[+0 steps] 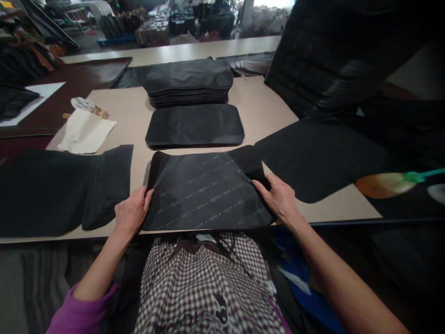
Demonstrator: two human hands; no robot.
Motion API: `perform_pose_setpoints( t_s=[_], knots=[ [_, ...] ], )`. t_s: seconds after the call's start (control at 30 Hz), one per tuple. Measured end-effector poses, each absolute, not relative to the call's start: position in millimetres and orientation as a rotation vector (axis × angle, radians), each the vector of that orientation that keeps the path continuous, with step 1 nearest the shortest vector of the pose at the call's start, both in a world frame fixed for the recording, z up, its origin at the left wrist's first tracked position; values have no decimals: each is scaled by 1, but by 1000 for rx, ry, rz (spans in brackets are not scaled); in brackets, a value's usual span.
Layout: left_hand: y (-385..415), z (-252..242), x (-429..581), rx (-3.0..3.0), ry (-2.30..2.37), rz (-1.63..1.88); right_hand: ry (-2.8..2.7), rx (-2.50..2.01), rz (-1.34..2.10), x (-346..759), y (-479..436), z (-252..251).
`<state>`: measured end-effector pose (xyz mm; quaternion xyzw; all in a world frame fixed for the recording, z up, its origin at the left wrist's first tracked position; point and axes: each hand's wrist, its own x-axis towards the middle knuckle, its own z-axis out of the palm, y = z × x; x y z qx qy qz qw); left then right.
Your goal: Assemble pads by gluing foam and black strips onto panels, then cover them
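Note:
A black sheet-like panel (205,195) with diagonal rows of pale printed lettering lies in front of me at the table's near edge. My left hand (134,208) grips its left edge, the thumb on top and the other fingers mostly hidden. At the right edge, my right hand (278,197) pinches the panel between thumb and fingers, where a plain black strip is turned over along the side. Just beyond it is a flat black rounded-corner piece (195,124). Behind that stands a thick stack of similar black pieces (187,76).
Black sheets (45,190) cover the left of the beige board (260,99), and another black sheet (320,157) spreads to the right. A tall dark pile (333,55) rises at the back right. Cream paper (86,132) lies at left; an orange-and-green brush-like object (385,184) is at right.

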<state>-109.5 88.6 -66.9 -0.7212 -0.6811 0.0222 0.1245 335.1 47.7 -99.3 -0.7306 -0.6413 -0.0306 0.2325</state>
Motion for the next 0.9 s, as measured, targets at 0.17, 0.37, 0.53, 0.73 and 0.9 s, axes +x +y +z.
perform_pose_setpoints(
  t_s=[0.17, 0.37, 0.53, 0.73, 0.9],
  knots=[
    [89, -69, -112, -2097, -1968, 54, -1776, -2030, -93, 333, 47, -98],
    [90, -70, -112, -2100, -1972, 51, -1774, -2064, -84, 332, 46, -98],
    [90, -70, -109, -2123, -2015, 33, -1757, -2086, -65, 335, 48, -102],
    [90, -69, -108, -2154, -2032, 3, -1776, -2112, -61, 337, 49, -107],
    [90, -71, -109, -2187, -2041, -35, -1770, -2179, -90, 338, 50, -106]
  ],
)
